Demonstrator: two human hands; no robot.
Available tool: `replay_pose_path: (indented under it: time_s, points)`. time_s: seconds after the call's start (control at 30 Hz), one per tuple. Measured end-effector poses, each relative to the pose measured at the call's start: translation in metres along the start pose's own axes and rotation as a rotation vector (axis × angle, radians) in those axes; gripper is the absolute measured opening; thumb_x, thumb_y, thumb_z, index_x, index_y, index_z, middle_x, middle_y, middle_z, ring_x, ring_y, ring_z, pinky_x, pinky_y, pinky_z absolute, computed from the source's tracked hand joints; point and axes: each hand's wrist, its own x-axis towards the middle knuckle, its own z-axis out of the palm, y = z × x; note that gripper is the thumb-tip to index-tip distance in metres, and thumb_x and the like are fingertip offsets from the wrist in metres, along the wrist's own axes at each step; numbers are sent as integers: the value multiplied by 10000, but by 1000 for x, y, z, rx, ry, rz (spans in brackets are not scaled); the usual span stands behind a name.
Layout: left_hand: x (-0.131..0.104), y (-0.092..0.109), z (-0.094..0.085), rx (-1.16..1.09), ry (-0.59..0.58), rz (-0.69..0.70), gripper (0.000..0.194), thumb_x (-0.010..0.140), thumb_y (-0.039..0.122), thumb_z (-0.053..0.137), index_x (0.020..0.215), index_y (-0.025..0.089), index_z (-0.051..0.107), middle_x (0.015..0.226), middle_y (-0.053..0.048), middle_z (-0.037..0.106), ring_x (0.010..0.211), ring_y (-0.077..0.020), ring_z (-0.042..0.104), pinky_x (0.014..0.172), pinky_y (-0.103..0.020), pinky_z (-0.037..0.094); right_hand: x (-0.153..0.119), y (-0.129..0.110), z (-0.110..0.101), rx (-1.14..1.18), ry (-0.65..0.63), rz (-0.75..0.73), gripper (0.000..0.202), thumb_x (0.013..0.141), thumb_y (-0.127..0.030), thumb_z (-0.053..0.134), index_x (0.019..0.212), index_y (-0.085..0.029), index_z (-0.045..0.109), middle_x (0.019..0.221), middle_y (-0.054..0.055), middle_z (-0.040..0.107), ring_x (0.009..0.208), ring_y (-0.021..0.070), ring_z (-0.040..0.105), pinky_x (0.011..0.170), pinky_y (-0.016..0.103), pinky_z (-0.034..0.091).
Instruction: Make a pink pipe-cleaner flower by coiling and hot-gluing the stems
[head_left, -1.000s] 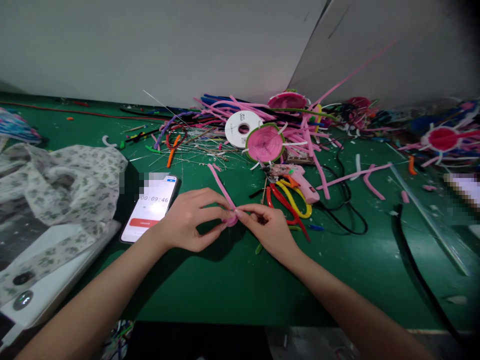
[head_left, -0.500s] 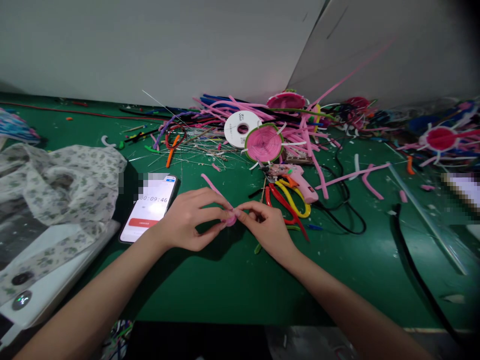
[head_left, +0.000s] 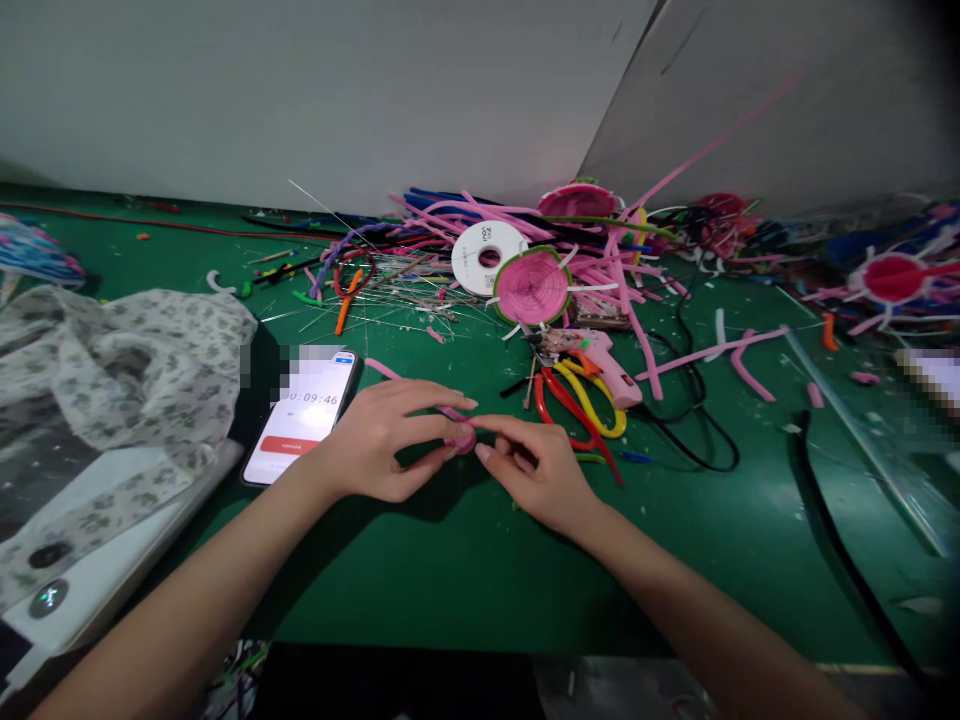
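Note:
A small pink coil [head_left: 466,439] is pinched between the thumb and fingers of my left hand [head_left: 390,435], over the green table. From the coil a pink strip [head_left: 381,369] runs back behind the left fingers, its free end pointing up and left. My right hand [head_left: 536,465] is just right of the coil, thumb and index finger apart at its edge, with nothing visible between them; its other fingers are curled. Whether the right index fingertip touches the coil is too small to tell.
Left of my hands lies a phone [head_left: 300,415], with patterned cloth [head_left: 150,350] beyond. Behind are a white spool [head_left: 472,260], a pink disc [head_left: 532,287] and tangled strips. Red-handled pliers [head_left: 570,405] and a pink glue gun [head_left: 611,370] lie right, near a black cable [head_left: 832,530].
The right thumb and index finger have parted and moved slightly right, off the coil. The pink strip's free end has swung left and down. My left hand still pinches the coil.

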Motion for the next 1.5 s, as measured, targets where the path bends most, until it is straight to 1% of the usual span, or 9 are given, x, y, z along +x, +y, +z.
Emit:
replay_pose_path:
  time_s: [0.37, 0.57, 0.67, 0.77, 0.9, 1.07, 1.33, 1.43, 1.5]
  points:
    - [2, 2, -2, -36, -25, -34, 160, 802, 163, 600, 951, 201, 644, 1119, -79, 635, 978, -180, 632, 815, -322, 539, 0, 2, 0, -13, -12, -46, 329, 802, -195, 535, 1102, -208, 670, 535, -63, 428, 434, 70, 335, 459, 212, 317]
    - [2, 2, -2, -49, -42, -27, 176, 798, 149, 597, 964, 191, 638, 1088, -81, 623, 964, -178, 623, 805, -317, 535, 1, 1, -1, -77, 86, -95, 276, 788, -167, 550, 1027, -206, 681, 592, -33, 498, 534, 105, 450, 551, 243, 397]
    - [3, 2, -2, -43, -39, -19, 173, 803, 149, 592, 964, 196, 635, 1093, -81, 616, 972, -179, 619, 804, -314, 532, 2, 2, -3, -66, 155, -80, 333, 808, -174, 540, 1126, -222, 624, 799, 25, 636, 758, 164, 568, 654, 284, 451]
    - [3, 2, -2, -36, -35, -12, 173, 800, 144, 593, 962, 189, 636, 1101, -87, 608, 981, -181, 615, 805, -312, 526, 3, 4, -5, -2, 128, -76, 495, 845, -192, 526, 1332, -257, 461, 1086, 49, 669, 1032, 204, 579, 885, 375, 453]
    - [3, 2, -2, -48, -31, -7, 179, 805, 138, 584, 968, 193, 633, 1100, -84, 608, 979, -180, 613, 803, -315, 526, 3, 6, -4, 29, -20, -129, 583, 899, -236, 485, 1443, -303, 286, 1298, 46, 586, 1208, 217, 513, 1038, 459, 371]
    - [4, 4, -3, -51, -41, -15, 159, 813, 139, 570, 948, 191, 637, 1076, -75, 614, 957, -173, 614, 793, -308, 526, 3, 4, -6, 1, -32, -237, 587, 891, -216, 481, 1436, -341, 304, 1483, 8, 390, 1361, 227, 349, 1111, 476, 301]
    - [4, 3, -3, -43, -57, -20, 181, 802, 134, 585, 966, 190, 636, 1073, -68, 609, 941, -169, 613, 784, -304, 519, 2, 5, -12, 254, 247, -164, 584, 858, -253, 561, 1403, -352, 374, 1484, -9, 388, 1383, 246, 328, 1121, 484, 306]
    - [3, 3, -3, -32, -53, -24, 165, 802, 137, 583, 950, 188, 634, 1074, -69, 613, 939, -171, 614, 777, -306, 519, 5, 8, -16, 532, 288, -116, 474, 833, -314, 614, 1294, -356, 509, 1359, 5, 547, 1267, 249, 494, 1030, 485, 428]
    - [3, 3, -3, -30, -48, -20, 147, 804, 142, 581, 934, 185, 636, 1068, -71, 614, 936, -172, 616, 771, -305, 521, 8, 12, -22, 695, 306, -46, 361, 797, -358, 660, 1155, -350, 611, 1155, 2, 683, 1072, 229, 637, 945, 470, 501]
